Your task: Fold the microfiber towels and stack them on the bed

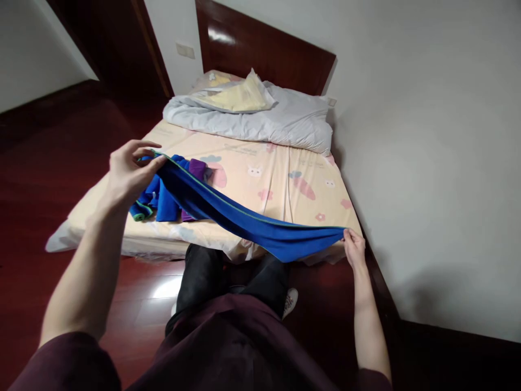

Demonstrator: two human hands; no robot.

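A blue towel (252, 225) with a green stitched edge hangs stretched between my two hands, above the near side of the bed. My left hand (132, 165) pinches one corner, raised higher and further left. At the right, my right hand (354, 244) grips the other corner between thumb and fingers. The cloth sags in folds toward its middle. Behind the left end of it lies a pile of blue cloths (166, 201), some rolled, with a purple cloth (198, 168) among them. My left hand and the held towel hide part of this pile.
The bed (244, 168) has a cream sheet with carrot and rabbit prints. A grey-white quilt (293, 119) lies bunched near the dark wooden headboard (264, 43), with a pale yellow cloth (244, 95) on it. A white wall (427, 136) runs along the right side.
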